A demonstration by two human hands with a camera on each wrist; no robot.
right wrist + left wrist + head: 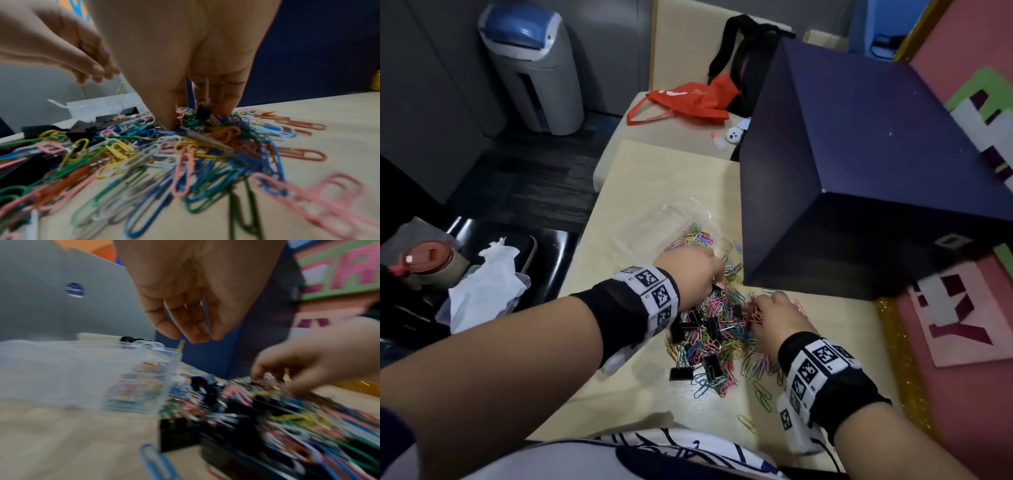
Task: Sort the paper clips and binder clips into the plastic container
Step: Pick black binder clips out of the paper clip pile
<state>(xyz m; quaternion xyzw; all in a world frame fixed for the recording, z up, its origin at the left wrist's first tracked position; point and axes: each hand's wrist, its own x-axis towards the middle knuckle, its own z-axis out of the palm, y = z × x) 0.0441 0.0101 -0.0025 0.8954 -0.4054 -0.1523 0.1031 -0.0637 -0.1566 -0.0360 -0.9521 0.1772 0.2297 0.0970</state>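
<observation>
the left hand [690, 274] hovers by the plastic container [86, 369], pinching a yellow paper clip [180, 348]; the right hand [777, 317] digs curled fingertips into the clip pile [719, 329] on the bench [619, 394], with the container beyond the pile, nearer the left hand

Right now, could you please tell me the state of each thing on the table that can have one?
Clear plastic container: open, some coloured paper clips inside.
Pile of coloured paper clips: loose on the table, unsorted.
Black binder clips: mixed into the pile.
Left hand: pinching a yellow clip.
Right hand: fingers dug into the pile.
</observation>
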